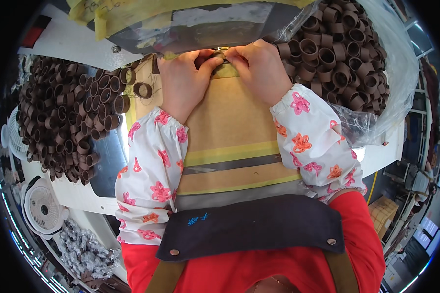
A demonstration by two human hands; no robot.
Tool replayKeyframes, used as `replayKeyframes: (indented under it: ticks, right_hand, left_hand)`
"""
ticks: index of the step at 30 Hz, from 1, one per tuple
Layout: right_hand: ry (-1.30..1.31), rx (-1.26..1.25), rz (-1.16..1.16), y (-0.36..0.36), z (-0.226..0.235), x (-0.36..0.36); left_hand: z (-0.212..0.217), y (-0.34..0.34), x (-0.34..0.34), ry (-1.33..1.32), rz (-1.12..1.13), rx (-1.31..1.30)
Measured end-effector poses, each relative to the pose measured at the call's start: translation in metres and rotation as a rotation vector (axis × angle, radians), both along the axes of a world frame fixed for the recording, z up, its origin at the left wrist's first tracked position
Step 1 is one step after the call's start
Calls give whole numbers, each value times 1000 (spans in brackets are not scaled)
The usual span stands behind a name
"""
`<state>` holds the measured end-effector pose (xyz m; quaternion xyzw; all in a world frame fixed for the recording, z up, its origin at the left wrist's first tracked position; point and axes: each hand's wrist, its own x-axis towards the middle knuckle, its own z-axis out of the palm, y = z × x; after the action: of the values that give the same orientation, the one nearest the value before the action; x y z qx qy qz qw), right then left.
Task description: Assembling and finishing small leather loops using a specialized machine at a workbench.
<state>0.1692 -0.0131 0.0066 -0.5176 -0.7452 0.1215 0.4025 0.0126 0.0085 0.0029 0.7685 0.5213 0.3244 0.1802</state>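
Under the machine head, the fingertips of my two hands come close together at the lit working spot. My left hand is closed, thumb and forefinger pinching a small brown piece. From the other side my right hand grips the same piece with thumb and forefinger. Mostly hidden by the fingers, it does not show its full shape. Just left of my left hand lies a loose brown ring, beside some tangled dark thread.
Brown rings form a large heap on the left. Another pile of brown rings sits in a clear plastic bag at right. Tan board with yellow tape covers the surface before me. A white fan stands lower left.
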Motion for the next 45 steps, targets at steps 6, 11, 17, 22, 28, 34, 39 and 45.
replayKeyframes:
  ticks: [6,11,17,22,28,34,39,45]
  right_hand:
    - [-15,-11,-17,0,0,-1]
    - [-67,-16,-27,-1,1,0]
    - [-67,-23,-32,5,1,0]
    - [-74,-89,-24,6,0,-6]
    - [-54,65,-26,7,-4,-2]
    - [-98,-53,-43,7,-6,-6]
    - [-84,-5,-50,4,-2,-1]
    - [-41,6,-19,4,-2,-2]
  left_hand:
    - [-2,2,-2,-18,-9,-25]
    - [-5,2,-1,-14,-38,7]
    - [-4,4,-2,-15,-50,-16]
    - [-8,5,-6,-10,-21,-13]
    - [-9,5,-2,-40,-54,-13]
    - [-5,3,-7,-15,-31,10]
    - [-5,3,-3,25,-66,73]
    - [-6,5,-6,11,-97,95]
